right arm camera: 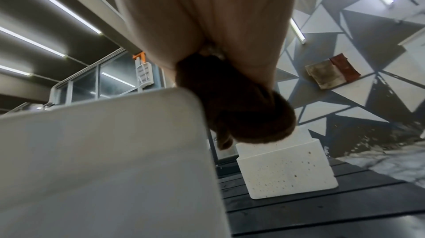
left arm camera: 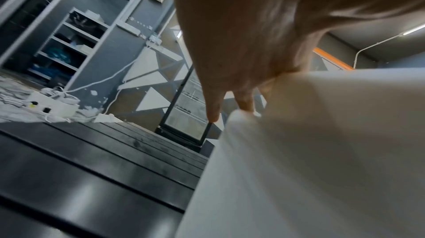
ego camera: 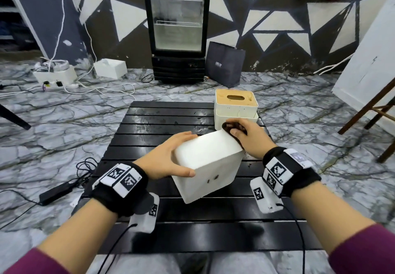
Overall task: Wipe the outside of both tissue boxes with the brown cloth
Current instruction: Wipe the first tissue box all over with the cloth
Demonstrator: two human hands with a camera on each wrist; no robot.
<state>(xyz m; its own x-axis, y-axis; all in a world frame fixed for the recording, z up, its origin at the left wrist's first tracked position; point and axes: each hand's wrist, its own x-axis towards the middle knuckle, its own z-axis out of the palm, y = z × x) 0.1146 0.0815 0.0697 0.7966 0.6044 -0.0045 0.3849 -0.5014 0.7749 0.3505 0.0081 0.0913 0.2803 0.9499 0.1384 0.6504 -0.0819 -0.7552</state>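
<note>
A plain white tissue box is tilted up over the middle of the black slatted table. My left hand grips its left side, fingers along the far edge and thumb on the near face. My right hand holds the bunched brown cloth against the box's far right corner. A second white tissue box with a tan slotted lid stands upright at the table's far right, just behind the cloth; its front is speckled with dark spots.
A black glass-door fridge and a dark paper bag stand beyond the table. White boxes and cables lie on the marble floor to the left, a black power brick near the table's left, wooden legs at right.
</note>
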